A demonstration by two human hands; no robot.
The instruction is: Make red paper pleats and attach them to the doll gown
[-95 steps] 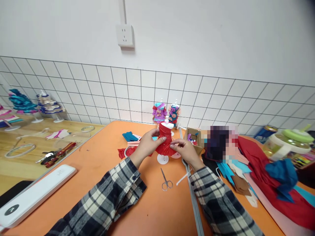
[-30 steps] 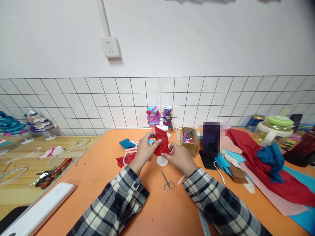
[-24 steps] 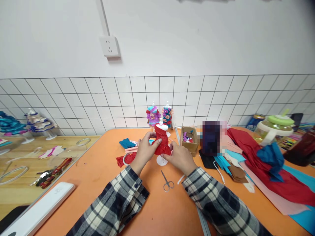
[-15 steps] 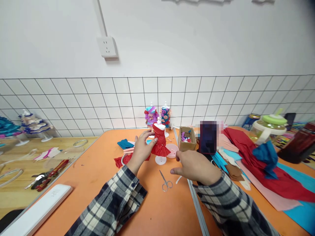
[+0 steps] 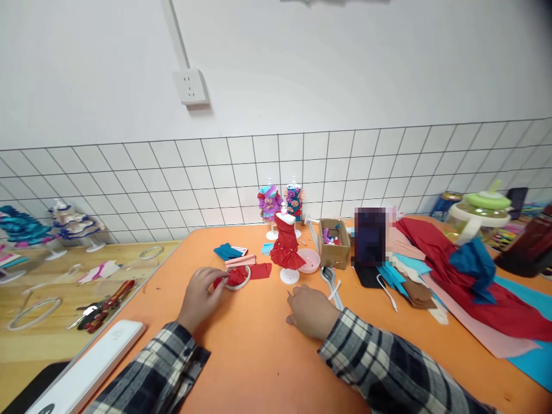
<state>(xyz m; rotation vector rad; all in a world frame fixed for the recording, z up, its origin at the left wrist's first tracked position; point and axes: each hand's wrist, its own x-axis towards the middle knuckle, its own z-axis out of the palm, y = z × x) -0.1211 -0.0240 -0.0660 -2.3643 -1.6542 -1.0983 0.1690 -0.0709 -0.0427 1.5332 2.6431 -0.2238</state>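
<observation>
I am observing the red dress (image 5: 285,238), already fitted on its stand (image 5: 289,277), standing beside the pink dish (image 5: 313,262), while red cloth (image 5: 236,276) is lying seemingly unattached, the left hand (image 5: 200,295) resting narrow-fingered over it, the right hand (image 5: 313,312) lying curled, either grip unclear to me.

Plain white wall (image 5: 345,69) sweeping across the top, a pale conduit (image 5: 176,34) dropping to a white socket (image 5: 191,86), soft shadow right underneath! Below, white tiling (image 5: 233,172) with thin dark grid lines. Orange tabletop (image 5: 259,368) out front, wooden surface (image 5: 43,348) alongside, left. Something pale (image 5: 319,1) peeks in up top, too cropped to name.
</observation>
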